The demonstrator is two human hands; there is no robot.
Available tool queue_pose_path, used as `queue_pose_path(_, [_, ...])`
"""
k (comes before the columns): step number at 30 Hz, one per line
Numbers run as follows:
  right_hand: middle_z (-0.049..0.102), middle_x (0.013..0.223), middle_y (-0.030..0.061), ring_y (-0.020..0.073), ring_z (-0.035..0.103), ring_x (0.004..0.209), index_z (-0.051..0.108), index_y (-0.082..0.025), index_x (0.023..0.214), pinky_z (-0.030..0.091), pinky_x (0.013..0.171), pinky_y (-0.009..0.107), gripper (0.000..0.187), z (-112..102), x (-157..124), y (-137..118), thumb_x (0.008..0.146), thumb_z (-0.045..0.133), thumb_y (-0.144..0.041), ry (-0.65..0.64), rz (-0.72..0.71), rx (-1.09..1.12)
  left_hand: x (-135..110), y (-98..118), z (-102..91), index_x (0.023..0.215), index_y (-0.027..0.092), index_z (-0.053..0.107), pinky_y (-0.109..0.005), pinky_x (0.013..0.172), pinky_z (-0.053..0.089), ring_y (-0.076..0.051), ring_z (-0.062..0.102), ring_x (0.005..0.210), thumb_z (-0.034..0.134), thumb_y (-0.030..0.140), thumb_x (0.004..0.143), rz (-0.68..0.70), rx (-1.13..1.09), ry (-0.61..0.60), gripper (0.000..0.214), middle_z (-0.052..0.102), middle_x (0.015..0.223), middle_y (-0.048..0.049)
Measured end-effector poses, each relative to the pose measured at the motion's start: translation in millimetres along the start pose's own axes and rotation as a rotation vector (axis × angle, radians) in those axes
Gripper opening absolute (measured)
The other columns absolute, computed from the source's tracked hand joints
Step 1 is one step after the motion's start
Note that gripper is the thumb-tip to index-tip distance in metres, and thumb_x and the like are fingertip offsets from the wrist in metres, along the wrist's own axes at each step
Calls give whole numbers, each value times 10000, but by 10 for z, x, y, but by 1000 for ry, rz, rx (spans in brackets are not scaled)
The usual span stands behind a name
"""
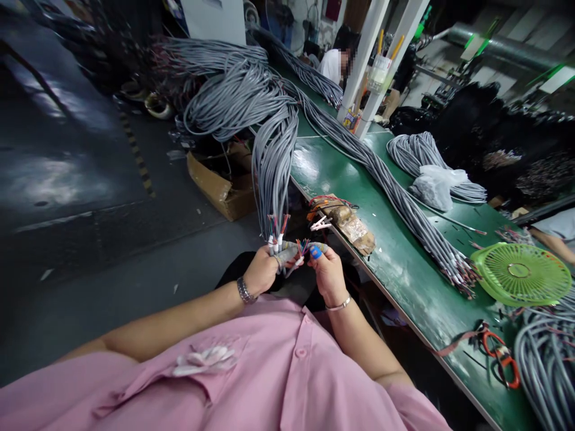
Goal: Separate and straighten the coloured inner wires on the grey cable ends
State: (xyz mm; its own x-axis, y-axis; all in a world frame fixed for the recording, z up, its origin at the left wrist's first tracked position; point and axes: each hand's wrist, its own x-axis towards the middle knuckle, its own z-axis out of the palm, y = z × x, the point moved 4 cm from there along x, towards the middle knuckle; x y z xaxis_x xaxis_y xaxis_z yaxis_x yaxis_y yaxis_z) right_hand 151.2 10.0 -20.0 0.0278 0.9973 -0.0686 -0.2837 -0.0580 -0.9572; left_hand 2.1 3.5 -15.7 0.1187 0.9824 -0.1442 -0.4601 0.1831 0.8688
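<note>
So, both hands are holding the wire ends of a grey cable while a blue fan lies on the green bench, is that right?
Not quite: the fan is green, not blue, as the head view shows. The left hand and right hand do hold the wire ends, and the fan lies on the bench.

Pink short-sleeve shirt (278,383) w/ buttons, metal watch (245,291) L wrist, thin bangle (340,305) R wrist, blue fingertip cap (315,252)

Green surface (341,173) is running far to near on the right. Green fan grille (521,274) is lying near right, and plastic bag (438,185) is resting farther back. Cardboard box (222,185) is sitting on the floor, left. A person (335,63) is sitting at the far end.
</note>
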Motion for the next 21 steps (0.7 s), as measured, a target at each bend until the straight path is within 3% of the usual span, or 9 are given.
queue_pose_path(3, [700, 818, 34, 113, 546, 634, 725, -179, 900, 456, 606, 246, 250, -171, -6, -10, 743, 697, -372, -20, -25, -138, -13, 54, -112, 821, 96, 699, -253, 516, 497, -186, 674, 600, 749, 312, 680, 41, -35, 61, 263, 715, 705, -88])
queue_pose_path(6, [724, 875, 53, 162, 613, 750, 731, -185, 933, 488, 681, 276, 250, -437, 7, 20, 764, 671, -360, -121, -37, -369, -43, 71, -317, 820, 99, 693, -196, 406, 382, -143, 631, 502, 729, 312, 701, 74, -9, 108, 246, 688, 653, -65])
queue_pose_path(10, [734, 964, 70, 209, 653, 915, 722, -194, 990, 477, 870, 329, 233, -834, 39, 63, 808, 581, -230, -186, -59, -908, -91, 24, -566, 712, 108, 661, -186, 365, 287, -107, 572, 430, 724, 293, 709, 97, 41, 139, 195, 651, 605, -40])
queue_pose_path(12, [722, 1027, 93, 222, 649, 955, 699, -194, 1063, 462, 885, 325, 309, -947, 50, 52, 811, 526, -146, -198, -48, -1211, -97, -9, -627, 666, 109, 643, -187, 367, 276, -106, 568, 434, 724, 288, 705, 94, 58, 143, 200, 642, 595, -42])
queue_pose_path(15, [714, 1024, 120, 226, 650, 937, 647, -172, 1157, 459, 847, 306, 371, -940, 48, -27, 840, 461, -114, -170, -60, -1459, -81, -43, -638, 644, 109, 630, -188, 370, 271, -106, 566, 441, 726, 292, 700, 80, 59, 135, 215, 639, 591, -46])
queue_pose_path(21, [682, 1048, 99, 219, 622, 970, 641, -213, 1139, 442, 842, 292, 301, -523, -60, -20, 863, 521, -202, -277, -263, -1438, -55, -75, -572, 796, 102, 676, -184, 379, 292, -101, 560, 452, 733, 303, 713, 20, 30, 32, 225, 645, 629, -46])
